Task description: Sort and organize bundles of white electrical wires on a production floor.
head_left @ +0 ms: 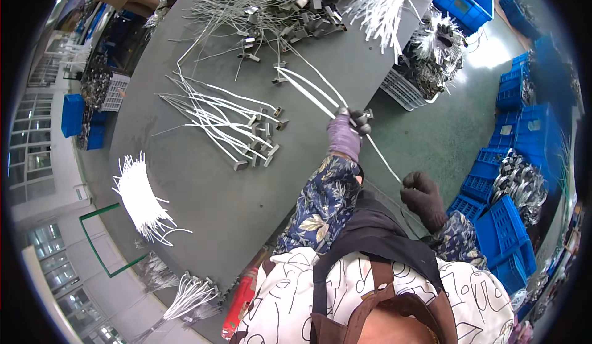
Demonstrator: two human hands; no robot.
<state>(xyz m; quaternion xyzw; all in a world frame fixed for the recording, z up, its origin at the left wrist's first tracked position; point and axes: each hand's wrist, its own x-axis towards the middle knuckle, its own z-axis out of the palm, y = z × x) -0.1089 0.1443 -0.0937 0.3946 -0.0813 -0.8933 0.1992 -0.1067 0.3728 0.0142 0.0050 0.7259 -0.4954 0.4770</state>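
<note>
My left hand, in a purple glove with dark fingertips, is closed on several thin white sleeves at the table's right edge. A small grey connector shows at its fingers. From there a white sleeved wire slants down to my right hand, in a dark brown glove, whose fingers are closed at its end. Beyond that hand a thin dark cable hangs in front of the apron. Sleeved cables with connectors lie spread on the table, left of my left hand.
The grey table carries a heap of bare cables with connectors, a white sleeve bundle at the far right and another bundle at left. Blue crates and a white basket stand on the floor to the right.
</note>
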